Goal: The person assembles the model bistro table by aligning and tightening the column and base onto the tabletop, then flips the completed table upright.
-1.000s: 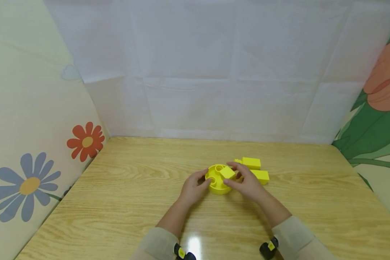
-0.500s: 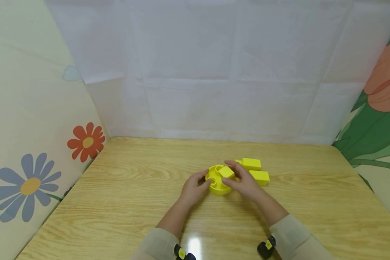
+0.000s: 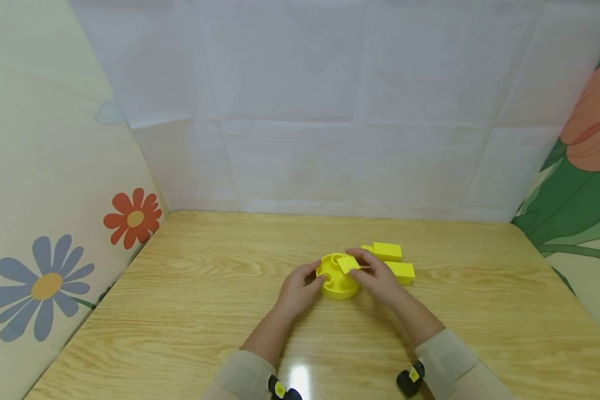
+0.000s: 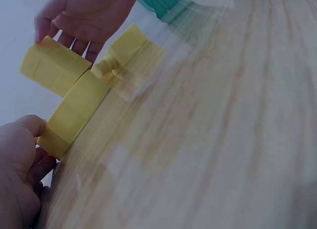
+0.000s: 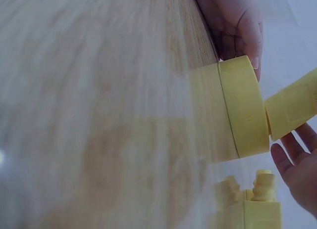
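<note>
A round yellow base with ring-shaped sockets lies on the table. My left hand grips its left side, thumb at the rim and fingers against the outer wall. From the base's right part a square yellow block stands up at a tilt, as the right wrist view also shows with the block leaning away from the base. My right hand has thumb and fingertips at the block's sides, pinching it. The block's lower end is hidden in the base.
Two more yellow blocks lie right behind my right hand, the farther block and the nearer block. In the right wrist view a loose block has a threaded end. A white sheet backs the wooden table.
My right thumb and fingers have shifted slightly around the block, and the block has turned a little. My left hand and the round base have stayed in place.
</note>
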Demonstrator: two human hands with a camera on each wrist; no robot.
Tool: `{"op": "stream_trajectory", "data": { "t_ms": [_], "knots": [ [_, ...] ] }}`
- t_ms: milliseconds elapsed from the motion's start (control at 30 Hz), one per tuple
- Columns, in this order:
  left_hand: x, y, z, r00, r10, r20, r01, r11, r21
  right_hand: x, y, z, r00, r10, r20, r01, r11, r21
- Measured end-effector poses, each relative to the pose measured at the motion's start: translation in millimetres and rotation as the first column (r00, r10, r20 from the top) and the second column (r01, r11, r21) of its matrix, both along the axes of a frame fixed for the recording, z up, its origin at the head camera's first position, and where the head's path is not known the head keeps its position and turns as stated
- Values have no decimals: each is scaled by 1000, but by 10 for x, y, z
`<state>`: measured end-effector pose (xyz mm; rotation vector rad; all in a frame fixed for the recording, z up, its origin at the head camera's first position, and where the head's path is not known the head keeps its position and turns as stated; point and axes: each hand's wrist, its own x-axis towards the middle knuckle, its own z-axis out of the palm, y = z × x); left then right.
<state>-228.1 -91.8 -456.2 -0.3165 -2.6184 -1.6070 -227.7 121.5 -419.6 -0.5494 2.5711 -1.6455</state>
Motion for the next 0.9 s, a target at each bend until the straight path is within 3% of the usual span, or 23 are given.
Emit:
{"op": "stream_trajectory", "data": {
  "t_ms": [300,700,900],
  "knots": [
    [-3,2,1,1000,1,28,-1,1000,-13,-14,-30,30,991,-116,72,112,992,60],
    [-6,-3,2,1000,-7,12,8,1000,-9,-94,-69,10,990,-101,94,91,990,107],
    [6,0,4,1000,-7,18,8,1000,-9,-90,-100,24,988,-59,144,60,998,3]
  ]
}}
